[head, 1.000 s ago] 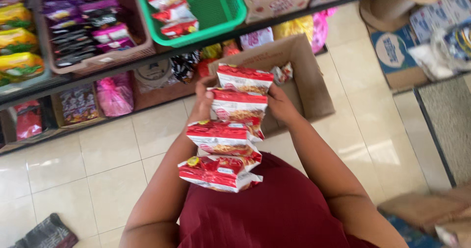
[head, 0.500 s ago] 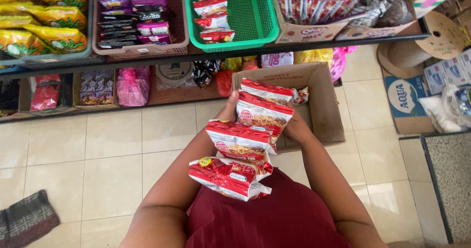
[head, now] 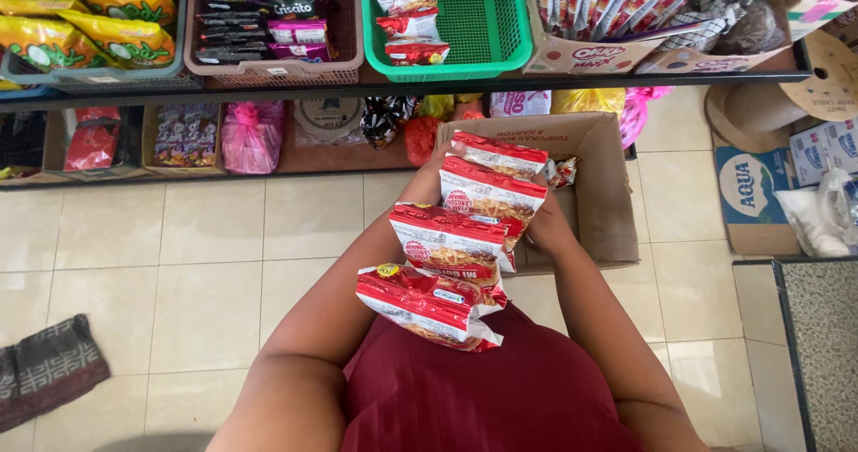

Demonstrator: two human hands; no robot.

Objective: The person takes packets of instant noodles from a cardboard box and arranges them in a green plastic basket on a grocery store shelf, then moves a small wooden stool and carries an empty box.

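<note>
Both forearms reach forward from a maroon shirt (head: 483,389), elbows bent, cradling a stack of red-and-white snack packets (head: 465,237) that fans from the chest out over an open cardboard box (head: 599,193) on the tiled floor (head: 179,264). The left hand (head: 440,161) props the stack's far end at the box's near-left corner; the right hand (head: 547,228) cups it from the side, over the box's near edge. Above the box, a shelf (head: 268,90) carries a green basket (head: 487,23) of similar packets.
</note>
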